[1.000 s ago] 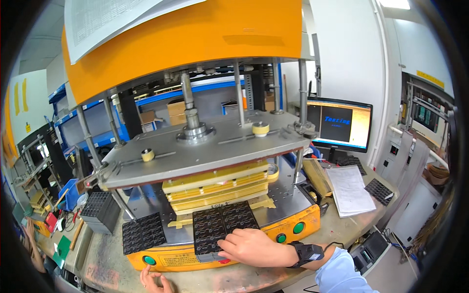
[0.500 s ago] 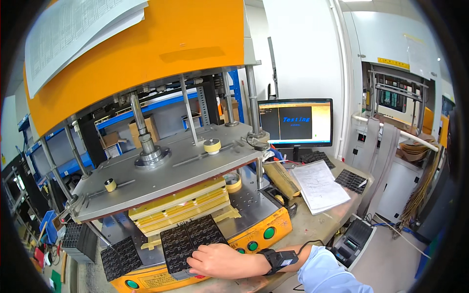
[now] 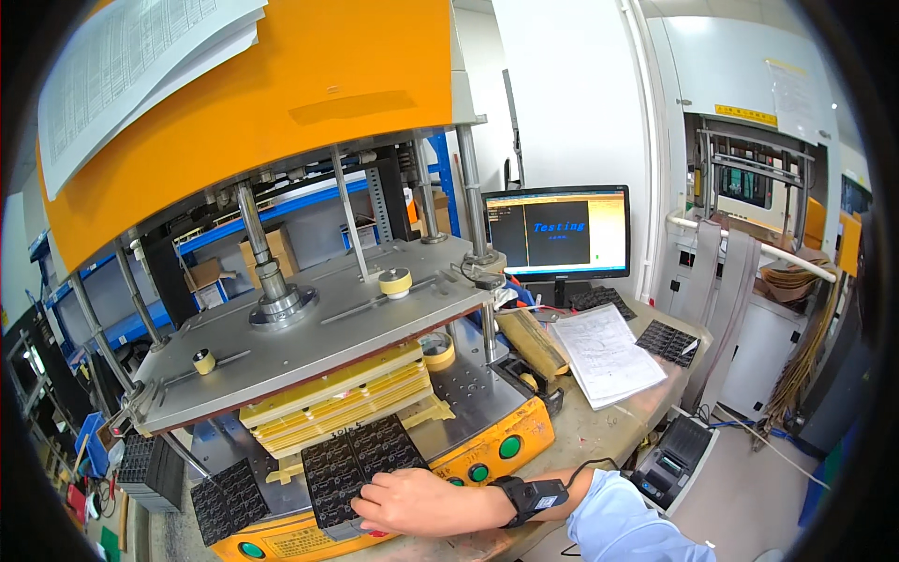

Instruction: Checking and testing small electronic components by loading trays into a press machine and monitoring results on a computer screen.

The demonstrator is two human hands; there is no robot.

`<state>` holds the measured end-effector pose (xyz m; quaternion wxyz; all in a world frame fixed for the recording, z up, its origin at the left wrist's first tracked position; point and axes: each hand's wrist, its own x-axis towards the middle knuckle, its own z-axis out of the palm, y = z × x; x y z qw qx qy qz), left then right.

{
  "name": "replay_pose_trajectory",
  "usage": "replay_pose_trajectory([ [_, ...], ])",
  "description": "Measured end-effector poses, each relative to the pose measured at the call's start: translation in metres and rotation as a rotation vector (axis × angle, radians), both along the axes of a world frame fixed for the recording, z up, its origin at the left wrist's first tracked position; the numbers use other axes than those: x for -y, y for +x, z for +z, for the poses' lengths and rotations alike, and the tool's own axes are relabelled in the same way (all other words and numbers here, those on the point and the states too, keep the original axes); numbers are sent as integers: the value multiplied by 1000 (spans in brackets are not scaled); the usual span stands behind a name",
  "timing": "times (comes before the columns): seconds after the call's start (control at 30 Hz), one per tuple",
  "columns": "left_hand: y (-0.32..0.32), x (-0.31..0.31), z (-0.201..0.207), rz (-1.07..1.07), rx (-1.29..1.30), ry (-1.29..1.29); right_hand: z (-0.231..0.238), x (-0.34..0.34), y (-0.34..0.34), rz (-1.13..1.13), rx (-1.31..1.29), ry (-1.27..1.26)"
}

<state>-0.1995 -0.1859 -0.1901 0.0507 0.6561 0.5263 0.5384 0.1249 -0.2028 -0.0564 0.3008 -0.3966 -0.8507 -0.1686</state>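
Observation:
My right hand (image 3: 426,501) comes in from the lower right, with a black strap and a small device (image 3: 534,499) at the wrist. Its curled fingers grip the near right part of a stack of black circuit board panels (image 3: 332,478); the fingertips lie on the top panel, and the thumb is hidden. This stack sits at the front of an orange press, before its yellow layered fixture (image 3: 337,407). Left of it lies another black circuit board panel (image 3: 229,501), tilted at the machine's front edge. My left hand is out of view.
Above the fixture hangs the press's grey plate (image 3: 318,328) on metal posts. Green buttons (image 3: 509,447) line the orange front. A monitor (image 3: 562,234), papers (image 3: 609,351) and another black panel (image 3: 667,343) stand or lie right. More stacked panels (image 3: 150,473) are at far left.
The whole view has shifted slightly, with the scene a little further left. My right hand keeps its place on the stack of panels.

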Motion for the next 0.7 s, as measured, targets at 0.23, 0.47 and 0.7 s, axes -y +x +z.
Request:
replay_pose_trajectory([
  [0.23,-1,-3,-4,-36,78,-18,18,-3,17,81,-80,39],
  [0.47,-5,-5,-15,-70,131,-79,70,-23,49,-25,-66,77],
  [0.7,-13,-8,-29,17,88,-41,83,-30,44,10,-331,222],
])
